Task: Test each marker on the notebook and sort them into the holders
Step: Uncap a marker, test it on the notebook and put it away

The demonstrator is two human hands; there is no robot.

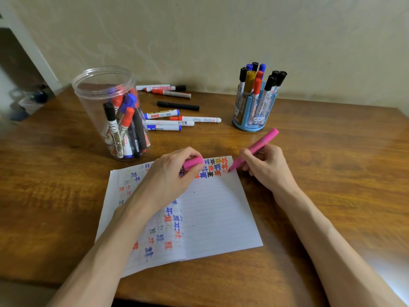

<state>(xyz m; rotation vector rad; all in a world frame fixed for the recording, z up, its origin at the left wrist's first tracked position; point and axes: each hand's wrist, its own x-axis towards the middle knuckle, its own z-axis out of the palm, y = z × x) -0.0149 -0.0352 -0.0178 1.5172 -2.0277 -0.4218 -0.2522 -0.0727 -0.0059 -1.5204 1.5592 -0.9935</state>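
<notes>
An open lined notebook point(217, 213) lies on the wooden table, its pages dotted with coloured test marks. My right hand point(267, 167) grips an uncapped pink marker point(259, 146), whose tip touches the page near its top right corner. My left hand point(170, 176) rests on the notebook and pinches the pink cap point(193, 163). A clear plastic jar point(110, 111) at the left holds several markers. A blue holder point(252, 116) at the right holds several more, standing upright.
Several loose markers point(174, 116) lie on the table between the jar and the blue holder, among them a black one point(178, 105) and red-capped ones. A wall runs close behind the table. The table's front edge is near my forearms.
</notes>
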